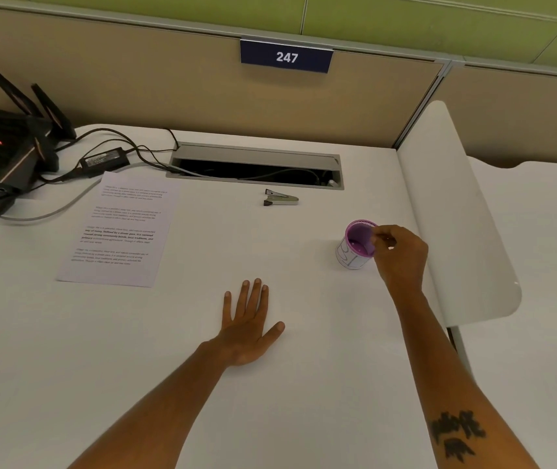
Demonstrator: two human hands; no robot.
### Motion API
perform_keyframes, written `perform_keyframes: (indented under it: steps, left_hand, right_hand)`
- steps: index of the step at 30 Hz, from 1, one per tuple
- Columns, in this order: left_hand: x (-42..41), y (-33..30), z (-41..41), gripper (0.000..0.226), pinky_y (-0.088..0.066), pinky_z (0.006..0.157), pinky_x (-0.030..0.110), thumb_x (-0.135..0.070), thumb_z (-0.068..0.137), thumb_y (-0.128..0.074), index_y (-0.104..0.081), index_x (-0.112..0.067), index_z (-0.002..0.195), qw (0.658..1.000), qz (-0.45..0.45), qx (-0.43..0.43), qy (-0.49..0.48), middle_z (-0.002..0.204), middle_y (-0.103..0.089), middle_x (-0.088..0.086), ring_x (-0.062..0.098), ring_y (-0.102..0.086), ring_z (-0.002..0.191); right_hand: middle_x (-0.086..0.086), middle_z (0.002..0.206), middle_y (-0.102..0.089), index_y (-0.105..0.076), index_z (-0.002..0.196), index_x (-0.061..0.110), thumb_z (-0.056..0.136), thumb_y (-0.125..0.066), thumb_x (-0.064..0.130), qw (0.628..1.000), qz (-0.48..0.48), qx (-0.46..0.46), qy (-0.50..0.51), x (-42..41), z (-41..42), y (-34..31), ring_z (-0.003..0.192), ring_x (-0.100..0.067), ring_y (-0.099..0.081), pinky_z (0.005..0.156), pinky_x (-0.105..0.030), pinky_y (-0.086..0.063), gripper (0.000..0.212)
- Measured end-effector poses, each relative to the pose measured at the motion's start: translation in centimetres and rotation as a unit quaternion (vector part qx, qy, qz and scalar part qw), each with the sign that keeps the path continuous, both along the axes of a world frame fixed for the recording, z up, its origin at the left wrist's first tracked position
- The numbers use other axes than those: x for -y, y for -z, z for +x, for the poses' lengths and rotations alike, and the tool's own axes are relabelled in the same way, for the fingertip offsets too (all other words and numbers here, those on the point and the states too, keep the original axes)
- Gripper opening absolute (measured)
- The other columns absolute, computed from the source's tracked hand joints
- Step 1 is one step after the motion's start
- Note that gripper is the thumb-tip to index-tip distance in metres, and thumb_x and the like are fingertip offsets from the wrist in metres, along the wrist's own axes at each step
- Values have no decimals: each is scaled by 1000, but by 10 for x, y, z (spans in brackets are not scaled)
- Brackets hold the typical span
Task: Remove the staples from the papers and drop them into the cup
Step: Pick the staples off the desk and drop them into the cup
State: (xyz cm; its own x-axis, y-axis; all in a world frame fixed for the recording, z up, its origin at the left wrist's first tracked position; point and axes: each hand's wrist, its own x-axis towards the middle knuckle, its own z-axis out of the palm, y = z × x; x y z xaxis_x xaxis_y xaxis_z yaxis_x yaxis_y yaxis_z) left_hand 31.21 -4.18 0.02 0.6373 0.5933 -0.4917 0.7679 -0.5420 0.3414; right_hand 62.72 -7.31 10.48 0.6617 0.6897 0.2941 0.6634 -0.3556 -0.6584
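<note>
I am counting one cup (355, 245), one staple remover (281, 198) and one sheet of paper (118, 228) lying on the white bench (202, 384). My right grip (400, 253) is pinching over the cup's rim, perhaps on a staple; my left grip (248, 328) is resting flat, released, facing a beige partition (169, 89).

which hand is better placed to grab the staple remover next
Probably the left hand: it lies flat and empty on the desk, while the right hand is pinched at the cup. The staple remover lies between them.
</note>
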Motion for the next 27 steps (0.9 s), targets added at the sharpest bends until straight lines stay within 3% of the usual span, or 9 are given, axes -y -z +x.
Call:
perform_keyframes:
  steps: [4,7,9,13,20,27]
  left_hand:
    - [0,-1,0,101,28,121,55,-81,79,13,33,-20,157,1000,0,0,0,163,46,-1,19,46,147]
    - [0,0,0,100,27,121,56,-80,80,12,34,-20,157,1000,0,-1,0,162,46,-1,19,47,147]
    - [0,0,0,99,26,122,56,-79,80,12,34,-20,156,1000,4,-4,1,162,47,0,19,47,146]
    - [0,0,0,100,26,122,56,-80,80,12,33,-19,157,1000,3,-1,-2,162,47,-1,19,46,148]
    - [1,-2,0,102,25,122,57,-80,78,14,31,-19,158,1000,2,3,-3,163,45,0,18,47,146]
    - [1,-3,1,102,26,122,55,-80,78,15,32,-19,157,1000,5,0,0,162,45,1,18,48,145]
  right_hand:
    - [-5,93,-78,-80,98,10,87,-75,2,998,28,-54,24,10,-8,2,83,-17,-72,75,-7,-51,15]
    - [-2,85,-77,-79,90,11,84,-76,0,995,31,-93,17,18,-32,9,75,-14,-70,69,-1,-46,12]
    - [0,81,-76,-78,85,13,83,-78,1,995,-7,-93,-28,27,-53,26,70,-11,-68,68,-5,-47,12]
    - [2,88,-77,-78,88,13,86,-77,6,988,-118,-71,-71,43,-78,70,79,-14,-69,77,-30,-58,8]
    - [-4,92,-75,-77,90,10,90,-75,10,983,-168,-67,-41,41,-92,88,83,-21,-69,74,-25,-45,2]
    - [-6,91,-73,-79,93,9,95,-68,10,980,-195,-23,-39,34,-94,90,81,-25,-69,70,-27,-48,11]
